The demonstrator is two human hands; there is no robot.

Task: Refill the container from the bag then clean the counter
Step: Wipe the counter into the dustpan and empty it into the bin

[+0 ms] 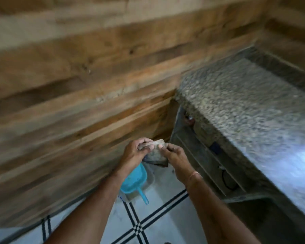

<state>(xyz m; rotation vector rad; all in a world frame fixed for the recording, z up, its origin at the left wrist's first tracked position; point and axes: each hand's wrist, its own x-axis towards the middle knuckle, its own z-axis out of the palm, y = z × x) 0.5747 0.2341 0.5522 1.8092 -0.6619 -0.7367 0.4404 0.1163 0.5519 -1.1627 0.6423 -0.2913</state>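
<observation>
Cloth: a crumpled grey-brown rag (154, 152) is held up in the air between both hands, in front of the brown horizontal-plank wooden wall (77, 85); motion blur hides its finer texture.
Left hand: the left hand (136, 152) is closed on the rag's upper left edge, fingers curled over the top and thumb beneath.
Right hand: the right hand (176, 159) is pinched on the rag's right edge, a thin band being worn at its wrist.
Rag axis: the gathered top edge runs left to right between the two grips, and the rest hangs down below them.
Counter: the speckled grey granite counter (245, 106) lies to the right of the hands and farther off, its near edge running from far left to near right.
Nearer hand: the right hand is judged nearer the counter, so wiping would most easily be led by it.
Container and bag: neither can be identified with certainty; a light blue plastic scoop with a handle (134, 180) is seen low on the white tiled floor with dark lines (157, 217), below the left forearm, resting in something clear.
Stage: the cleaning part is judged to be at hand, the rag not yet being on the counter.
</observation>
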